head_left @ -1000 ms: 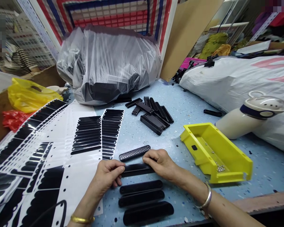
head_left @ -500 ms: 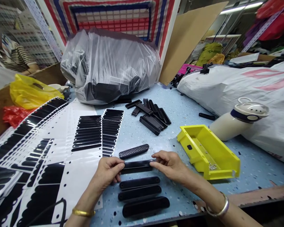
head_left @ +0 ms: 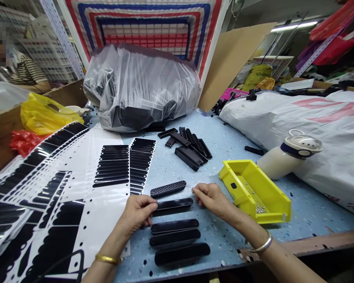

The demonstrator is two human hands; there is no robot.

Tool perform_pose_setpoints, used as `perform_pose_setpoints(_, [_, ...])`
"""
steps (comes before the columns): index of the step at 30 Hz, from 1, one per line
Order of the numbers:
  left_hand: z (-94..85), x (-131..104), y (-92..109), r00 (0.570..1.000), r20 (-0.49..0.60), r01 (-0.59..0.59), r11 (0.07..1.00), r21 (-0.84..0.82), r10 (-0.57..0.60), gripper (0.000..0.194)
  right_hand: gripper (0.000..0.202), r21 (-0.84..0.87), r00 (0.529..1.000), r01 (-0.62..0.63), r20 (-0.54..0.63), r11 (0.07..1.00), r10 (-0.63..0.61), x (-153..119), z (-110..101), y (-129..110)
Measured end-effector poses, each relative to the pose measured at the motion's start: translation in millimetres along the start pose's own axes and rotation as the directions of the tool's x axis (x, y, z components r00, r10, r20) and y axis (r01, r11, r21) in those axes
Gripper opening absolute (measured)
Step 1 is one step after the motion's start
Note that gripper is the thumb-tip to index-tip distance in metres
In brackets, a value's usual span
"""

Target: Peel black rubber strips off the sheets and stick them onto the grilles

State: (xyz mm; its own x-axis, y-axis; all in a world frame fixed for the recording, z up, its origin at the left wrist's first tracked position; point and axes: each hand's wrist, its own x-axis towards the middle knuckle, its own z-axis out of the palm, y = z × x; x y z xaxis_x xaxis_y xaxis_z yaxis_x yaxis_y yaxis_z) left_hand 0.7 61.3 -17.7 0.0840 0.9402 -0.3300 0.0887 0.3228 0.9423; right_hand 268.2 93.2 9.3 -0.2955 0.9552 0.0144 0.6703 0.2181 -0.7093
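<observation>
My left hand (head_left: 141, 212) pinches the left end of a glossy black plastic bar (head_left: 174, 206) lying on the table. Just off its right end, my right hand (head_left: 211, 198) has thumb and forefinger pressed together; anything between them is too small to make out. A hole shows at that end of the bar. Behind it lies another black bar with a lattice face (head_left: 168, 189). In front, two slim black bars (head_left: 175, 226) rest side by side, and a thicker black bar (head_left: 182, 254) sits nearest me.
Sheets of black adhesive strips (head_left: 111, 165) cover the left side. A yellow bin (head_left: 261, 196) with small metal pieces stands right, beside a cream bottle (head_left: 279, 161). Black bars are heaped (head_left: 191, 147) behind; a stuffed plastic bag (head_left: 144, 86) sits farther back. A person (head_left: 29, 70) is at far left.
My right hand has lifted off the bar's right end and drawn slightly up and right, its fingers now closed together. My left hand still grips the left end. The camera view has shifted slightly.
</observation>
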Motion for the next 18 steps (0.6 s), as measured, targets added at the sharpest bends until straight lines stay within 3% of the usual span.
perform_pose_setpoints(4, [0.0, -3, 9, 0.999, 0.027, 0.025, 1.0, 0.019, -0.026, 0.021, 0.037, -0.105, 0.994, 0.036, -0.097, 0.994, -0.046, -1, -6, -9])
perform_pose_setpoints(10, [1.9, -5, 17, 0.999, 0.025, 0.04, 0.999, 0.032, -0.041, 0.008, 0.03, -0.136, 0.998, 0.049, -0.028, 0.99, -0.053, 10, 1, -8])
perform_pose_setpoints(14, [2.5, -5, 19, 0.998, 0.026, 0.052, 0.998, 0.029, -0.052, 0.005, 0.03, -0.137, 0.999, -0.019, -0.037, 0.99, 0.014, 15, -6, 1])
perform_pose_setpoints(18, [1.8, -4, 19, 0.998, 0.036, 0.047, 0.999, 0.018, -0.047, 0.004, 0.027, -0.115, 1.0, -0.008, -0.024, 0.993, 0.005, 7, -10, -9])
